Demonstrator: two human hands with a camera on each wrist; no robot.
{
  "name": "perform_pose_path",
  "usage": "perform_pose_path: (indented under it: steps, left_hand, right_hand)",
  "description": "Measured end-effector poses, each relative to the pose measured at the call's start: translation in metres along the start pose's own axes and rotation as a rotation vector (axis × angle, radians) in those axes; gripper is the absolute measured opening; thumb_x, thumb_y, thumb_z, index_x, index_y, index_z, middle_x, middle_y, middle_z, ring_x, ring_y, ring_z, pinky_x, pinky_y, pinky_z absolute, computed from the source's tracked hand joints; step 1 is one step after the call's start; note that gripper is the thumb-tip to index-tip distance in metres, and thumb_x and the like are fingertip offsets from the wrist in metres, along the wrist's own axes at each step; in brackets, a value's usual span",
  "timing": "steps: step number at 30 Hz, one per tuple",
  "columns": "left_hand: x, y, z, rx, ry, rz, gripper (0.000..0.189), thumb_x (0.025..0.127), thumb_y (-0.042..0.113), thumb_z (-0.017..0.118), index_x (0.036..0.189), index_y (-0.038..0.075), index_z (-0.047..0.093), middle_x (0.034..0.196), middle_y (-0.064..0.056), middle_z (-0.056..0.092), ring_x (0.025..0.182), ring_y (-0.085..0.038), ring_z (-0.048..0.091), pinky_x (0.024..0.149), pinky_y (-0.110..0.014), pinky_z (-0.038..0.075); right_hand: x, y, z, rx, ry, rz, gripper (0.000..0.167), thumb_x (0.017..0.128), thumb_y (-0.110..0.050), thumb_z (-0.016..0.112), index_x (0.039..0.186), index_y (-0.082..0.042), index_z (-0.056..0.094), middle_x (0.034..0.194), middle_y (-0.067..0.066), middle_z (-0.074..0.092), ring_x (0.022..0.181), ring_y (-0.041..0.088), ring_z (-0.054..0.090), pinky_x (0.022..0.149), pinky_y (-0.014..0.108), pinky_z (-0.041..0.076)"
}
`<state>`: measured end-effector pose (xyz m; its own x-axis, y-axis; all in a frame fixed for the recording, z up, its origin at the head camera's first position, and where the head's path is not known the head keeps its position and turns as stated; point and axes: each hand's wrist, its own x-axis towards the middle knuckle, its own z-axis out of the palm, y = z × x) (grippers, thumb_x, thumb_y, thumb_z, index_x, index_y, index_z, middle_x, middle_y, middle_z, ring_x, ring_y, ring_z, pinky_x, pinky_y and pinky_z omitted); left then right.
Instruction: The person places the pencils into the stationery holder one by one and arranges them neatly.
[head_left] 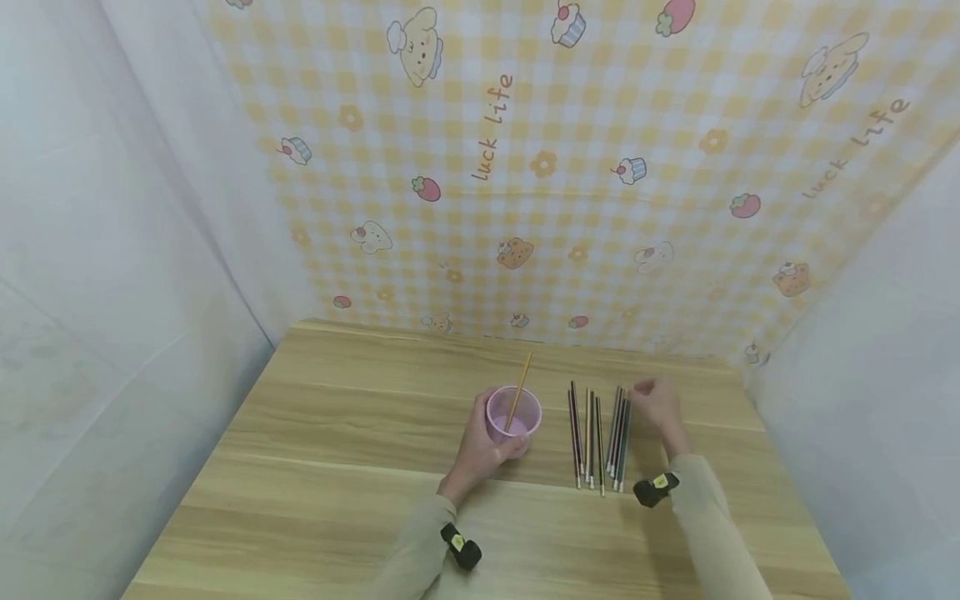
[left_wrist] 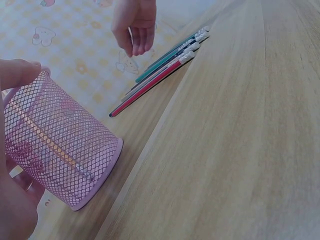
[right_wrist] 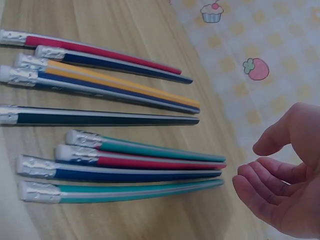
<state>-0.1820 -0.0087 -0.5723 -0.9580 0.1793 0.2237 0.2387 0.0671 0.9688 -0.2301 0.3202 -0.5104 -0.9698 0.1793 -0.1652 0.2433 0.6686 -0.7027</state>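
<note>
My left hand point(head_left: 478, 452) grips a pink mesh pencil cup point(left_wrist: 75, 145) around its side, with the thumb at the front in the head view. One yellow pencil point(head_left: 522, 377) leans inside the cup and sticks out above the rim. To the right of the cup lie several pencils with white erasers, among them a yellow pencil point(right_wrist: 125, 82), a black pencil point(right_wrist: 110, 119) and a teal pencil point(right_wrist: 135, 193). Just past the far tips of the rightmost pencils hovers my right hand point(right_wrist: 280, 185), fingers loosely bent and thumb apart, holding nothing.
The wooden table point(head_left: 315, 517) carries the cup and the loose pencils. Behind it hangs a yellow checked cloth point(head_left: 570, 217) with cartoon prints. White sheets close off the left side point(head_left: 97, 275) and the right side point(head_left: 870, 333).
</note>
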Motion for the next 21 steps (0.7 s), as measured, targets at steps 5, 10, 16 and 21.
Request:
perform_pose_path:
  steps: [5, 10, 16, 21]
  left_hand:
    - [0.000, 0.000, 0.000, -0.009, 0.003, 0.006, 0.091, 0.075, 0.014, 0.086, 0.150, 0.011, 0.035, 0.144, -0.017, 0.049, 0.130, -0.037, 0.052, 0.110, -0.056, 0.047]
    - [0.001, 0.000, 0.001, -0.007, 0.003, 0.007, 0.091, 0.075, 0.013, 0.086, 0.150, 0.012, 0.035, 0.144, -0.017, 0.050, 0.130, -0.037, 0.052, 0.111, -0.056, 0.046]
    - [0.001, 0.000, 0.001, -0.010, -0.002, 0.001, 0.091, 0.075, 0.012, 0.085, 0.150, 0.011, 0.035, 0.144, -0.017, 0.049, 0.130, -0.036, 0.052, 0.111, -0.055, 0.046]
    - [0.000, 0.002, 0.000, -0.008, -0.004, -0.006, 0.091, 0.075, 0.013, 0.085, 0.150, 0.011, 0.035, 0.144, -0.017, 0.049, 0.130, -0.036, 0.052, 0.111, -0.055, 0.046]
  right_hand:
    - [-0.002, 0.011, 0.005, 0.002, -0.020, 0.020, 0.049, 0.098, -0.018, 0.053, 0.133, 0.016, 0.049, 0.130, 0.039, 0.054, 0.114, 0.049, 0.058, 0.092, 0.053, 0.056]
    - [-0.003, 0.021, 0.011, -0.031, -0.028, 0.036, 0.047, 0.095, -0.015, 0.053, 0.130, 0.016, 0.051, 0.127, 0.038, 0.057, 0.108, 0.046, 0.061, 0.087, 0.050, 0.059]
    - [-0.002, 0.029, 0.018, -0.088, -0.004, 0.034, 0.041, 0.090, -0.010, 0.057, 0.122, 0.016, 0.057, 0.117, 0.035, 0.063, 0.099, 0.042, 0.064, 0.080, 0.045, 0.060]
    - [-0.001, 0.030, 0.021, -0.114, 0.013, 0.026, 0.042, 0.087, -0.010, 0.059, 0.118, 0.017, 0.058, 0.115, 0.036, 0.064, 0.099, 0.044, 0.064, 0.083, 0.050, 0.059]
